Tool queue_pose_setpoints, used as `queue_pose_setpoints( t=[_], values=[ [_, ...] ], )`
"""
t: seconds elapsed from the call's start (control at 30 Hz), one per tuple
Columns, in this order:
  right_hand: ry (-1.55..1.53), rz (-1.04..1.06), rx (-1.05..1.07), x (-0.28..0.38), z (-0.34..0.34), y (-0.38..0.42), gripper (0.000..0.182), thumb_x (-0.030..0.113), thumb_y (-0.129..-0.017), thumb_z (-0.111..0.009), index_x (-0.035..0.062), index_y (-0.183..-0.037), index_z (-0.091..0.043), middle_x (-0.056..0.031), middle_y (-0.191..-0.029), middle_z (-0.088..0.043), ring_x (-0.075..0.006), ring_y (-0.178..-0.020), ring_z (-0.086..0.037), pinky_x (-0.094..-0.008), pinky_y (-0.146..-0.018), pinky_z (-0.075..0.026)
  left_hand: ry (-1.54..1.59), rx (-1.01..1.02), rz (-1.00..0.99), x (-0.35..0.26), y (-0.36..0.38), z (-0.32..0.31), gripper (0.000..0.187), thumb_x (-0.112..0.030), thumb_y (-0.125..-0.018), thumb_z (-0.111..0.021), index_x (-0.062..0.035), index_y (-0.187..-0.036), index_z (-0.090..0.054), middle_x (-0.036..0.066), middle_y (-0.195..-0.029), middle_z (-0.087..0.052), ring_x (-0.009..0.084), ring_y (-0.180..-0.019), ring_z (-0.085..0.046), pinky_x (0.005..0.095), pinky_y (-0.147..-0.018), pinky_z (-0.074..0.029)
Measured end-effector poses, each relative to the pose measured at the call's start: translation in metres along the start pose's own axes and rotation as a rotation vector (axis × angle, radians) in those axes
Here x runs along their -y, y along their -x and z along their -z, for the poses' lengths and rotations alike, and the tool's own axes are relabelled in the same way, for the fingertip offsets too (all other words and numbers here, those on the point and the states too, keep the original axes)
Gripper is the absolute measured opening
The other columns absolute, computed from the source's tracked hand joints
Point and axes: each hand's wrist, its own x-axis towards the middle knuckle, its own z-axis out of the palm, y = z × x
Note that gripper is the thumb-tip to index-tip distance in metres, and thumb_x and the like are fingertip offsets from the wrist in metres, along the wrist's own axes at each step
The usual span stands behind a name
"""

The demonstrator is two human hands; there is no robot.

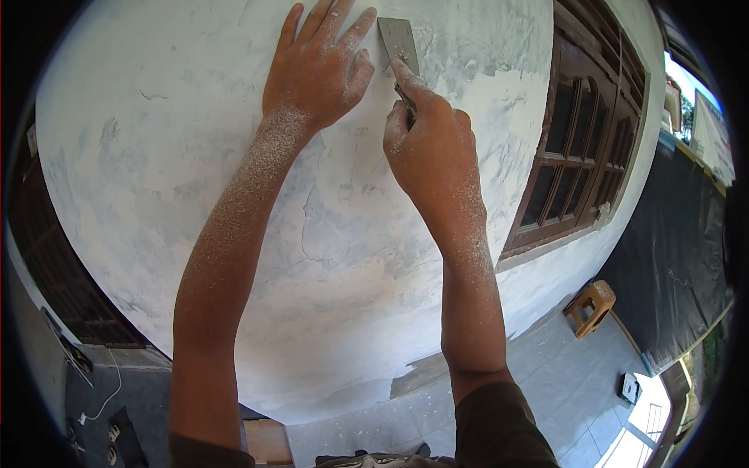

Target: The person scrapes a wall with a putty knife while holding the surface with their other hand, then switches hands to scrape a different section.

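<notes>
"How much room do the fingers have?"

"Broad stretches of the white wall [367, 210] run left of the left hand [316, 82] and below both sets of fingers. To the right it ends sooner, at the brown window [573, 152], whose frame is well apart from the right hand [437, 144]. The top of the view clips some left fingertips."

"What else is around, or in the way?"

"The left thumb sits just beside the blade of the scraper [399, 37], on its left. Far below and right of the right fingers, a stool [599, 296] stands on the tiled floor [554, 390], with a dark sheet [671, 234] beyond. Low and far left of the left fingers hangs a white cable [120, 381]."

"And the grip?"

"The right fingers are curled around the scraper's handle, the index finger stretched out onto the blade, which points up beyond it. I can't tell how hard the blade's edge meets the wall. The left hand grasps nothing: its fingers are straight, slightly spread, and appear laid against the wall, with dust up the forearm."
</notes>
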Motion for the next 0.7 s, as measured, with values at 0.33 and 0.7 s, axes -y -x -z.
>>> queue_pose_setpoints(
  t=[0.33, 0.7],
  values=[
    [-0.024, -0.020, 0.005, 0.001, 0.001, 0.001, 0.041, 0.006, -0.097, -0.056, 0.0056, -0.137, -0.064, -0.0244, -0.099, -0.075, -0.0311, -0.077, -0.077, -0.0403, -0.076, -0.062, 0.030, 0.017, 0.012, 0.000, -0.001, 0.002, 0.061, -0.027, -0.093, -0.054, -0.0042, -0.150, -0.047, 0.020, -0.163, -0.031, 0.0326, -0.155, -0.022, 0.0530, -0.128, -0.012],
    [-0.020, 0.006, -0.040, 0.001, 0.001, -0.013, 0.041, 0.007, -0.096, -0.057, 0.0055, -0.137, -0.064, -0.0249, -0.100, -0.075, -0.0328, -0.078, -0.076, -0.0407, -0.078, -0.062, 0.007, -0.067, 0.030, 0.000, -0.007, -0.003, 0.062, -0.026, -0.092, -0.056, -0.0091, -0.151, -0.047, 0.020, -0.164, -0.030, 0.0334, -0.155, -0.022, 0.0525, -0.127, -0.014]
  ],
)
